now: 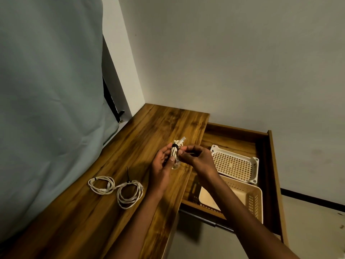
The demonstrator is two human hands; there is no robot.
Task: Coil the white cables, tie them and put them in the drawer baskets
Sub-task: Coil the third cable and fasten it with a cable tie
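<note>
Nearest, the two forearms rise from about five and six o'clock and meet just past the centre of the view, over the front edge of the wooden desktop (130,165). The left hand (162,161) cradles a tightly bunched white cable bundle (175,152), fingers curled up around it; the right hand (197,156) pinches at the black tie (175,145) cinched round the bundle's upper part, apparently drawing its tail out toward three o'clock, though the tail itself is too thin to make out with certainty. Over at eight o'clock from the hands, two looser white cable coils (115,189) lie flat on the desktop, just beside each other, each with a black tie on it, one tail standing upright. Off at three to four o'clock, the open drawer (268,165) holds two perforated baskets: a cream basket (250,199) nearer and a white basket (235,163) beyond it, both seemingly without cables. My judgement is that the tie is being tightened. The risks: a slack tie lets the bundle spring open once released; pulling hard against a light cradle could tug it out of the left hand, over the desk edge and past the drawer; over-cinching may kink the cable near its connector.
</note>
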